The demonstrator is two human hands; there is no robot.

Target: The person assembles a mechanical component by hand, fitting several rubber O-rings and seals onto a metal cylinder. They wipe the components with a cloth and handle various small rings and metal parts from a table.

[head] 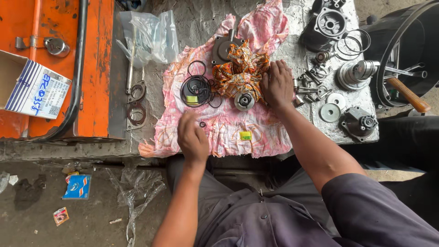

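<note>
Head camera view: a person in a grey work shirt leans over a metal bench spread with a pink patterned cloth (228,128). The left hand (192,137), fingers curled narrow, hovers at the near middle of the cloth, its fingertips just beside a small black O-ring (202,124) lying slightly to the right and far side of them; whether it pinches anything cannot be told. The right hand (276,84) lies flat and spread, palm down, on an orange patterned rag (240,73) farther out, just right of a round bearing part (244,100). The left hand is clearly the nearer to the small ring. A heap of black seals and rings (196,89) lies on the far side of it, a yellow tag (245,136) to its right. Open cloth stretches between the hands; the near cloth edge hangs at the bench lip. Bolts and washers (315,84) crowd the right end, gaskets (136,103) the left.
</note>
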